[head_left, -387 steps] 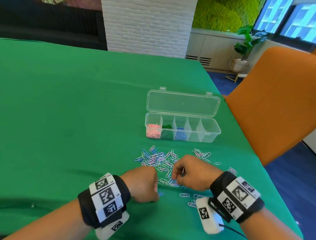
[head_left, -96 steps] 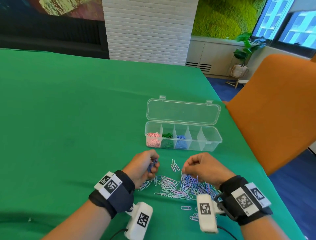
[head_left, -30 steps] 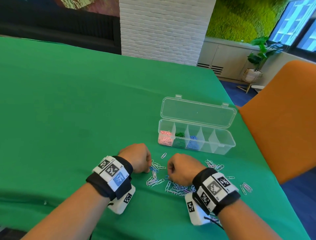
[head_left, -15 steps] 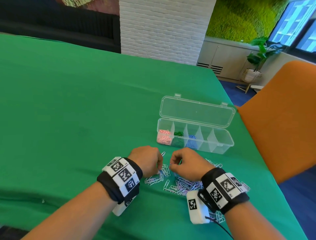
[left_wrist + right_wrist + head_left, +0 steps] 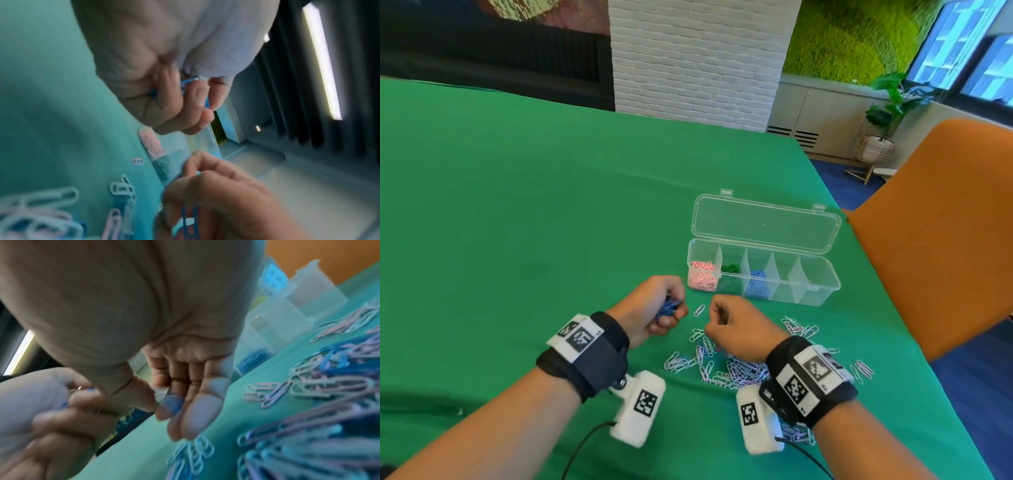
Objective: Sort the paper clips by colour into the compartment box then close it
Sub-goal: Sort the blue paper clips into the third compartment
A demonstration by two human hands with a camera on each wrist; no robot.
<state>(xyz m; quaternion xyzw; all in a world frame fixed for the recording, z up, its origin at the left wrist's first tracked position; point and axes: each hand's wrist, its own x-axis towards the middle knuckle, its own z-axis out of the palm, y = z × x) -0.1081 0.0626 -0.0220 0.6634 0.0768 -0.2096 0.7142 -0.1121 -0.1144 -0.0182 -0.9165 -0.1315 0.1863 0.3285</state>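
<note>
Blue clips (image 5: 667,309) now bunched in the raised left hand (image 5: 654,308); right hand (image 5: 736,329) pinches another, lifted from the bench (image 5: 517,222) pile; blue compartment (image 5: 756,284) next.

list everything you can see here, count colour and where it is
compartment box: one, clear plastic, lid open, on the table beyond the hands
pink clips: a batch, leftmost compartment
green clips: a batch, second compartment from the left
blue clips: a batch, third compartment; the other two compartments look empty
loose paper clips: many, blue, pink and white mixed, scattered near the right hand
single clip: one, pale, lying between the hands
table: one, green cloth
chair: one, orange, at the table's right
potted plant: one, green, in a basket by the window
wrist bands: two, black with markers
left hand: grips a bunch of blue clips
right hand: fingers curled, pinching a blue clip
</note>
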